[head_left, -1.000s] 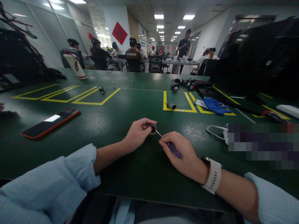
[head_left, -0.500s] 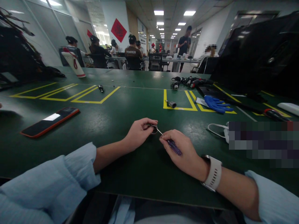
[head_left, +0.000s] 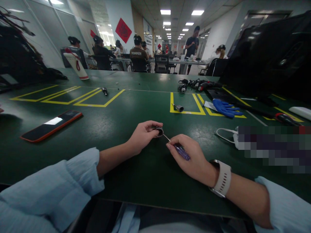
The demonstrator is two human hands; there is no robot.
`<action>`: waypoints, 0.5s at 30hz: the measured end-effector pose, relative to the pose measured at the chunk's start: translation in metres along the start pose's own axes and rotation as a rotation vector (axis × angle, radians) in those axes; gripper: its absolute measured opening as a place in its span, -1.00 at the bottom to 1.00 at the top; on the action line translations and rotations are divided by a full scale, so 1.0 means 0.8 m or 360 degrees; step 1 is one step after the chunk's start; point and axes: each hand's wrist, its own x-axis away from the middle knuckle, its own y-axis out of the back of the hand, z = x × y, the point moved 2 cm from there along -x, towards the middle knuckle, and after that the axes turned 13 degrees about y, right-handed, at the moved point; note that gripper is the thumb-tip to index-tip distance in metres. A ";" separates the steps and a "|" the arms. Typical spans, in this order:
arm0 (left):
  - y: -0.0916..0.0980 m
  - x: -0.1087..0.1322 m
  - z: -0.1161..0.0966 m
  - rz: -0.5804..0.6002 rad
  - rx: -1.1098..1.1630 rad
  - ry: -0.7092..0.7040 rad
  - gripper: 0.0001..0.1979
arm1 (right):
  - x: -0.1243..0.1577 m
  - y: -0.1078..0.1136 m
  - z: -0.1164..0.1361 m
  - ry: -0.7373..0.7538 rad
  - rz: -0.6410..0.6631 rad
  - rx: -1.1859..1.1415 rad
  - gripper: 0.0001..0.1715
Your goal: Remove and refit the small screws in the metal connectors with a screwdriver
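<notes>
left sleeve point(head_left: 48, 184): light blue shirt cloth, loose, bunched in soft folds near the elbow; forearm bare below it
right sleeve point(head_left: 284, 207): same light blue, cuff ends partway along the forearm
watch point(head_left: 222, 178): right wrist, wide white strap, smooth, case edge just visible
left hand point(head_left: 142, 136): bare
right hand point(head_left: 191, 158): bare
shirt front point(head_left: 126, 216): more light blue cloth at the bottom of view, creased

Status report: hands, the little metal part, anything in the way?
Left hand pinches metal ring. Right hand holds purple screwdriver, tip at ring. White cable lies apart, right.
</notes>
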 end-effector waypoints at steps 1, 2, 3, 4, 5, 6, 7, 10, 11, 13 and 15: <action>0.002 -0.001 -0.001 -0.0003 0.0010 0.0007 -0.73 | 0.000 0.001 0.000 0.0012 -0.0020 -0.0004 -0.94; 0.005 -0.003 -0.002 0.0000 0.0014 0.0008 -0.67 | 0.001 0.001 0.001 0.0026 -0.0043 -0.0007 -0.94; 0.007 -0.005 -0.002 0.0014 0.0008 0.0004 -0.60 | 0.001 0.003 0.001 0.0043 -0.0069 -0.0012 -0.94; 0.010 -0.008 -0.002 0.0037 -0.0011 0.0000 -0.53 | 0.001 0.004 0.002 0.0061 -0.0099 -0.0015 -0.95; 0.012 -0.011 -0.002 0.0059 -0.0044 -0.0011 -0.48 | 0.001 0.006 0.002 0.0077 -0.0128 -0.0016 -0.95; 0.015 -0.013 -0.001 0.0073 -0.0099 -0.0040 -0.46 | 0.001 0.008 0.003 0.0089 -0.0151 -0.0017 -0.95; 0.017 -0.016 -0.001 0.0070 -0.0175 -0.0098 -0.46 | 0.001 0.010 0.003 0.0096 -0.0174 -0.0021 -0.95; 0.023 -0.020 -0.003 -0.0014 -0.0519 -0.0409 -0.54 | 0.000 0.017 0.003 0.0106 -0.0221 -0.0051 -0.96; 0.024 -0.020 -0.004 -0.0048 -0.0651 -0.0505 -0.56 | -0.001 0.019 0.004 0.0111 -0.0236 -0.0071 -0.96; 0.026 -0.019 -0.007 -0.0111 -0.0880 -0.0641 -0.58 | -0.002 0.024 0.006 0.0114 -0.0274 -0.0115 -0.96; 0.025 -0.017 -0.009 -0.0153 -0.1047 -0.0736 -0.61 | -0.002 0.028 0.009 0.0107 -0.0318 -0.0183 -0.96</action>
